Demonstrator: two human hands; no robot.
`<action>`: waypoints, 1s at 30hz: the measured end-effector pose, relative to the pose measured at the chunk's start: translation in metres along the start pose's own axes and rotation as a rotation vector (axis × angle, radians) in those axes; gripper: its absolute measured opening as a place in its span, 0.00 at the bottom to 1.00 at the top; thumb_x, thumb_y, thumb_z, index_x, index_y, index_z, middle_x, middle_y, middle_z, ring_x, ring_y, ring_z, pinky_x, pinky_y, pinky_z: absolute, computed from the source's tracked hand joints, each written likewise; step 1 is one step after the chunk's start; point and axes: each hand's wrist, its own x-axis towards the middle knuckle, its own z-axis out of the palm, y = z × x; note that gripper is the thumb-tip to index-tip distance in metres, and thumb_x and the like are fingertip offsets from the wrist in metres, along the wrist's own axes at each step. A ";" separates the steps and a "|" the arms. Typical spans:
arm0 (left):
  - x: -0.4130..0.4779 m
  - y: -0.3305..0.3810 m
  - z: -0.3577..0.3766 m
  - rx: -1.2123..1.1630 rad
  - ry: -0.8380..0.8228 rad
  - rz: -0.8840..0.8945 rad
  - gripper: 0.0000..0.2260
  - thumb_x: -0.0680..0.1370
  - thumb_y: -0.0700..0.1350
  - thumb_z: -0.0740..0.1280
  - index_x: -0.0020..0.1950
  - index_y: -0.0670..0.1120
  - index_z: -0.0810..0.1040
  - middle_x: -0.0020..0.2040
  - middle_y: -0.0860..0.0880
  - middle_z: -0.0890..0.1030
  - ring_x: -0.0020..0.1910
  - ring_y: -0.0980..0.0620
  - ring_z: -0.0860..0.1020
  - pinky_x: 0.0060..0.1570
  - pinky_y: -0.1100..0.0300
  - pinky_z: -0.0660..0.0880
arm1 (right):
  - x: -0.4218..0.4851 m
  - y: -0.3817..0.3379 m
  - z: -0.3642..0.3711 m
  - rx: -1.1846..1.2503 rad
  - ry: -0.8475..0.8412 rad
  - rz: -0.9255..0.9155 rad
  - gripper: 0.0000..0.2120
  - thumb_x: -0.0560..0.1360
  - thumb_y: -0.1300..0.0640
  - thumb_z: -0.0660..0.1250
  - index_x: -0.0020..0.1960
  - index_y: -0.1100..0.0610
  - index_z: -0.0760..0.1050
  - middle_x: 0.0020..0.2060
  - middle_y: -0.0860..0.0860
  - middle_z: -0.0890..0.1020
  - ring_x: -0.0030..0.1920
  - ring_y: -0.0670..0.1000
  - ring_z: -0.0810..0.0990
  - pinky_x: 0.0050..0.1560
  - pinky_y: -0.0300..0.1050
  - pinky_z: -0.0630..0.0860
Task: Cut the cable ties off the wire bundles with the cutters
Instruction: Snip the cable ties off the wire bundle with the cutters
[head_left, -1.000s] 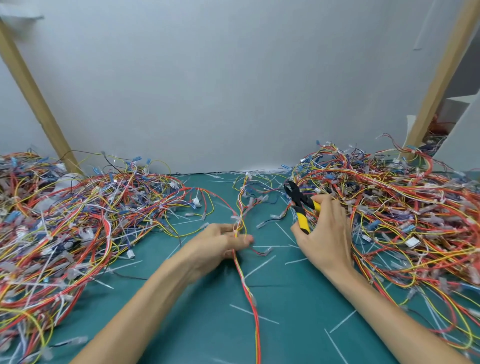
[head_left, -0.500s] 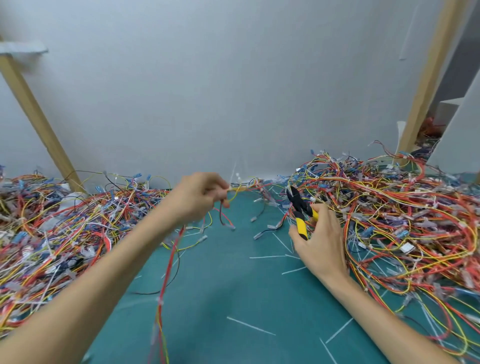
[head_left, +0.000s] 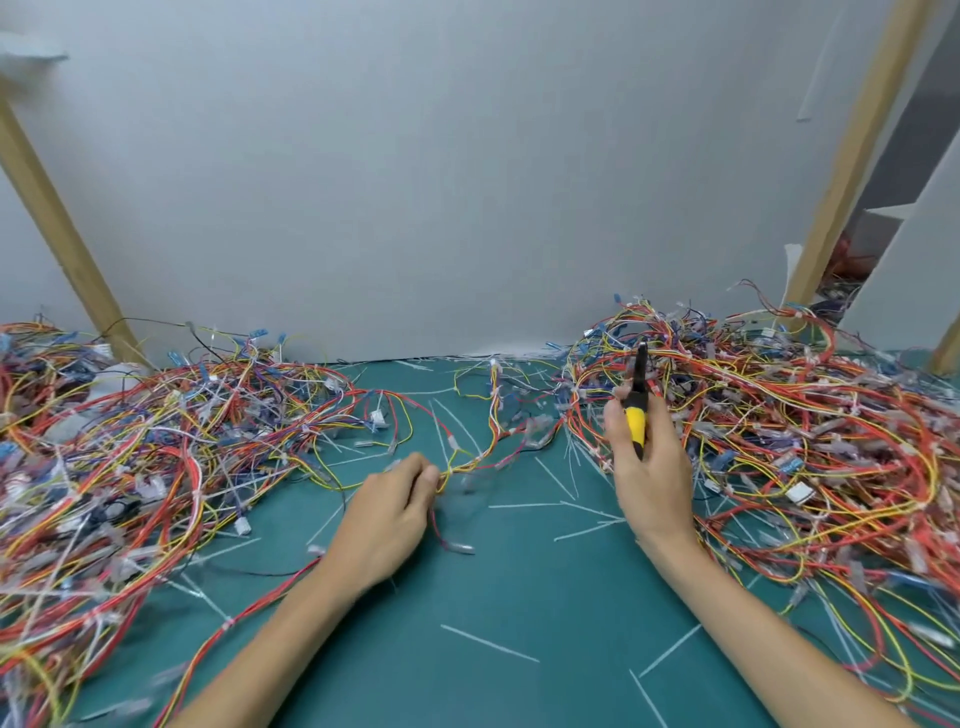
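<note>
Wire bundle (head_left: 483, 453) lies across the bench (head_left: 519, 582), long axis left-to-right, its left end pinched by the left hand (head_left: 387, 512) fingers (head_left: 423, 475); the right hand (head_left: 652, 478), just beside its free length, grips the cutters (head_left: 635, 415) upright.

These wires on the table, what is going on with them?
A person is working at a green mat. The left hand pinches a thin wire bundle lying between the left pile and the right pile. The right hand holds yellow-handled cutters upright, not touching it. White cut ties lie scattered on the mat.
</note>
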 end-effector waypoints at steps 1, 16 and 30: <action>0.000 0.000 0.000 -0.021 0.005 0.001 0.14 0.84 0.47 0.56 0.38 0.48 0.67 0.34 0.48 0.73 0.40 0.42 0.72 0.44 0.49 0.67 | -0.001 -0.002 0.001 0.049 -0.016 0.008 0.12 0.78 0.35 0.58 0.54 0.40 0.73 0.40 0.45 0.81 0.43 0.44 0.80 0.49 0.49 0.76; 0.008 -0.018 0.010 -0.053 0.114 -0.034 0.14 0.77 0.54 0.66 0.34 0.50 0.73 0.24 0.53 0.69 0.28 0.57 0.70 0.31 0.65 0.64 | -0.016 -0.003 0.013 -0.587 -0.186 -0.257 0.15 0.65 0.40 0.65 0.45 0.46 0.65 0.32 0.42 0.72 0.33 0.51 0.71 0.34 0.44 0.62; 0.006 -0.023 0.009 0.000 0.259 -0.045 0.12 0.77 0.50 0.68 0.35 0.50 0.75 0.23 0.53 0.70 0.27 0.57 0.70 0.32 0.58 0.62 | -0.022 0.001 0.017 -0.552 -0.380 -0.363 0.31 0.72 0.47 0.72 0.71 0.51 0.67 0.55 0.47 0.74 0.55 0.49 0.75 0.56 0.41 0.69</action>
